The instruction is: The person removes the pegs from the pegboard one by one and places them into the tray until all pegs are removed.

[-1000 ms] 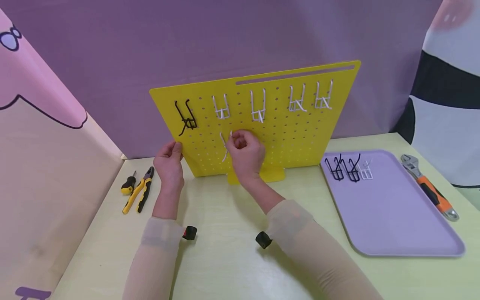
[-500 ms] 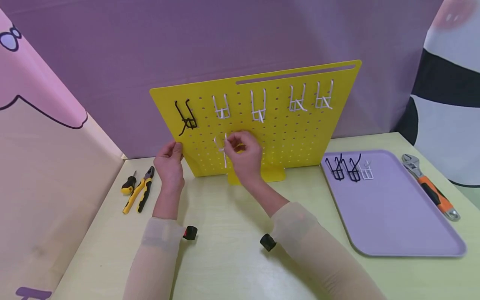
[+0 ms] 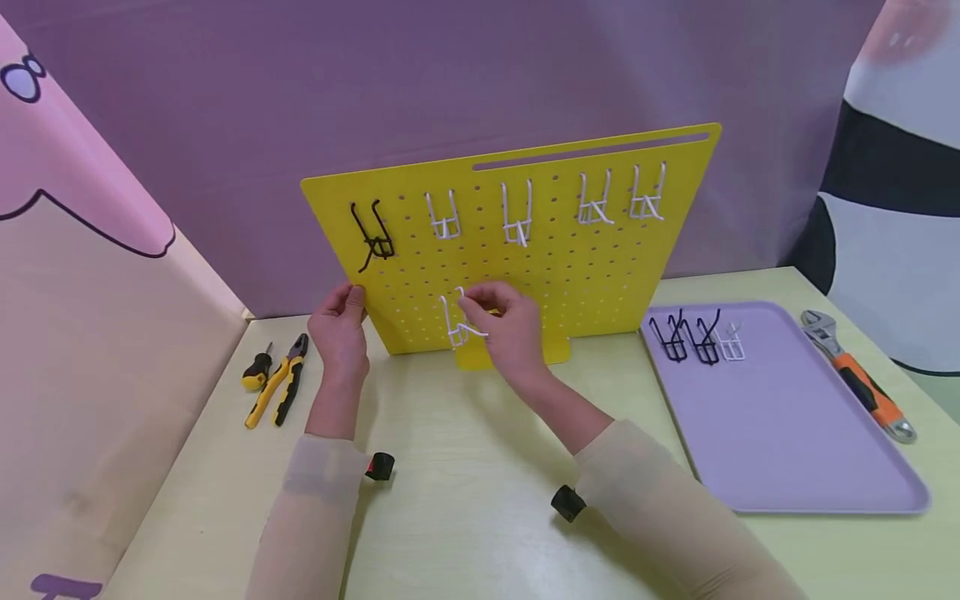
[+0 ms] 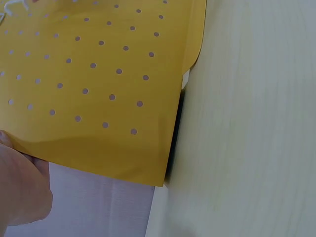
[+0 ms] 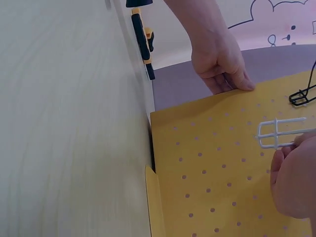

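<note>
A yellow pegboard (image 3: 607,304) stands upright on the table. My left hand (image 3: 339,329) grips its left edge, thumb on the front face and fingers behind. In front of the board's lower middle, my right hand (image 3: 512,329) pinches a white wire pegboard hook (image 5: 276,133) by one of its long wires. The hook's crossbarred end points down, and its prong sticks out to the right. Along the top hang a black hook (image 3: 381,246) at the left and several white hooks (image 3: 517,232) to its right.
On the right lies a purple tray (image 3: 795,450) with two black hooks (image 3: 705,343) and a white hook (image 3: 732,343). An adjustable wrench (image 3: 862,379) lies beside it. Pliers (image 3: 281,383) and a short screwdriver (image 3: 258,368) lie at the left.
My right hand and the white hook have moved lower and slightly right across the board, and the hook has turned in the fingers. My left hand stays on the board's edge.
</note>
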`<move>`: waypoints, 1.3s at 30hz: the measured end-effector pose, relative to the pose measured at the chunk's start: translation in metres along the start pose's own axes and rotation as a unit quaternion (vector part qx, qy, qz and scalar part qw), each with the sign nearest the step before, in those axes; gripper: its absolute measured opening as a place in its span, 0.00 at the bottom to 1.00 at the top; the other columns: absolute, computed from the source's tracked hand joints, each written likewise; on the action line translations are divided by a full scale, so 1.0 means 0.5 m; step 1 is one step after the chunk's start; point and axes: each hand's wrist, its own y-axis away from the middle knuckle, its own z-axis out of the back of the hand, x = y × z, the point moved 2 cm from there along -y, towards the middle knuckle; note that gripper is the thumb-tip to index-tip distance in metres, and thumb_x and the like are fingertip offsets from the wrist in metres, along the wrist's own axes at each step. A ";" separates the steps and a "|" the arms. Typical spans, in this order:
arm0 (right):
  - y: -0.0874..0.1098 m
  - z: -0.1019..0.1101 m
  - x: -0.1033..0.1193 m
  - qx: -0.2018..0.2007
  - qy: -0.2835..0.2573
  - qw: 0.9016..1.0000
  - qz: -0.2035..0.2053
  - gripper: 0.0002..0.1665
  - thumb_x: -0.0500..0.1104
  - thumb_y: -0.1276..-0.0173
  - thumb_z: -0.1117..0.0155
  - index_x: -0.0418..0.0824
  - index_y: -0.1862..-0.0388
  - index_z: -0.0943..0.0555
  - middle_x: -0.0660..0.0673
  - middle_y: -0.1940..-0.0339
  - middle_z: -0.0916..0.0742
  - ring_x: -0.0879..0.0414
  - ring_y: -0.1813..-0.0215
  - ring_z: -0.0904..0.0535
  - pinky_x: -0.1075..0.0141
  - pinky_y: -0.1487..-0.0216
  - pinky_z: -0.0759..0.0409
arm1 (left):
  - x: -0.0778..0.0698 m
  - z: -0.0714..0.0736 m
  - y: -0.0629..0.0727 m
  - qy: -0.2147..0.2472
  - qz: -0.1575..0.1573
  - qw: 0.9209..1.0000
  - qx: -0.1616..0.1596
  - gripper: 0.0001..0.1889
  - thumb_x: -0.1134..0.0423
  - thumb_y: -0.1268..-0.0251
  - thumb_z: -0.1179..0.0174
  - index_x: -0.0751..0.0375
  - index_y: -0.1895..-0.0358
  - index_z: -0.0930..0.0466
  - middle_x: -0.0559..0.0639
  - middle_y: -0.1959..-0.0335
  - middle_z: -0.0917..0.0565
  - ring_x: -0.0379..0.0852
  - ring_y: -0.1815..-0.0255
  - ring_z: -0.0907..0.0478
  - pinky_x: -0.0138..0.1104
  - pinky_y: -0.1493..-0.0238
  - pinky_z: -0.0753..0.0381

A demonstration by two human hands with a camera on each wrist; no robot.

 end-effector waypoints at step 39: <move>0.061 0.412 0.052 -0.117 -0.055 0.984 -0.124 0.08 0.41 0.36 0.24 0.42 0.58 0.12 0.55 0.69 0.12 0.62 0.68 0.20 0.77 0.63 0.19 | 0.004 0.001 0.003 0.019 -0.023 1.000 0.007 0.16 0.59 0.32 0.36 0.65 0.47 0.14 0.53 0.54 0.15 0.46 0.54 0.18 0.36 0.45 0.18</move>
